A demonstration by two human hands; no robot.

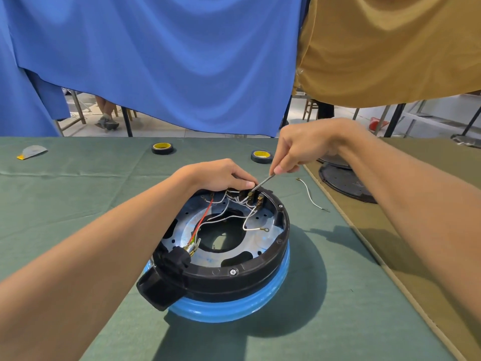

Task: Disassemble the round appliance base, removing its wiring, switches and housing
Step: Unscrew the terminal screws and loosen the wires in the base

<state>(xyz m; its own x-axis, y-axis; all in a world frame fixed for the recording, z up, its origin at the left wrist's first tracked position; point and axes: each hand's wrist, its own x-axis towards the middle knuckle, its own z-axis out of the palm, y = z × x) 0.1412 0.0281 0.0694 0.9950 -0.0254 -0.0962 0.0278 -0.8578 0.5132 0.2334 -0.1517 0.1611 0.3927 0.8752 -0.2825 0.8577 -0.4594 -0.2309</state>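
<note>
The round appliance base (pixel 234 280) lies upside down on the green cloth, a black ring over a blue body, its metal plate (pixel 187 230) exposed. White wires (pixel 250 220) and a red wire (pixel 205 216) run across the plate to the switches (pixel 250 198) at the far rim. My left hand (pixel 221 175) grips the far rim, fingertips at the switch wiring. My right hand (pixel 299 149) pinches a thin metal tool (pixel 263 182) whose tip touches a switch terminal.
A loose white wire (pixel 311 195) lies right of the base. Two tape rolls (pixel 162 148) (pixel 261 156) sit farther back. A black round cover (pixel 343 181) rests on the brown cloth at right. Blue and tan drapes hang behind the table.
</note>
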